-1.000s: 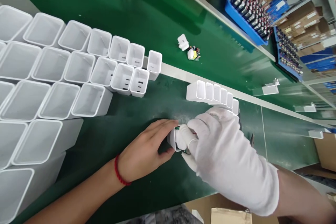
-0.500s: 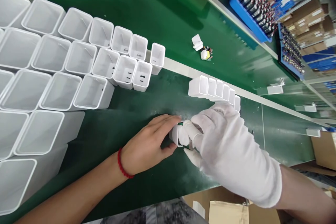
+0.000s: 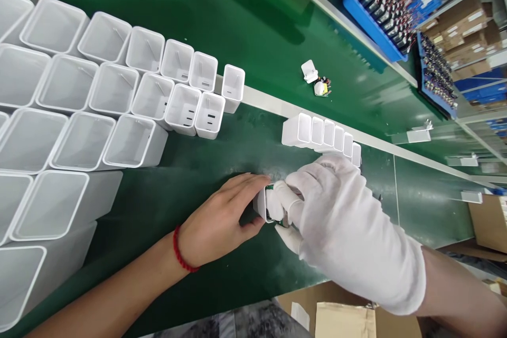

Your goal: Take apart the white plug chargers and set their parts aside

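My bare left hand (image 3: 224, 214), with a red cord bracelet, grips a small white plastic case (image 3: 260, 203) between thumb and fingers. The case lies on its side with its opening facing right. My right hand (image 3: 328, 216) wears a white glove. Its thumb and fingers are closed on a circuit board (image 3: 270, 187) at the opening; green edges show. The board sits partly inside the case, and much of it is hidden behind the gloved fingers.
Rows of open white cases (image 3: 134, 90) stand at left. A short row of white cases (image 3: 309, 129) is beyond my hands. A white cap (image 3: 309, 71) and a loose circuit board (image 3: 321, 87) lie on the back green strip. Blue trays (image 3: 370, 16) hold wired parts.
The cap and loose board have shifted right along the back strip, while the rows of cases appear slightly further left. Both hands keep nearly the same hold on case and board.
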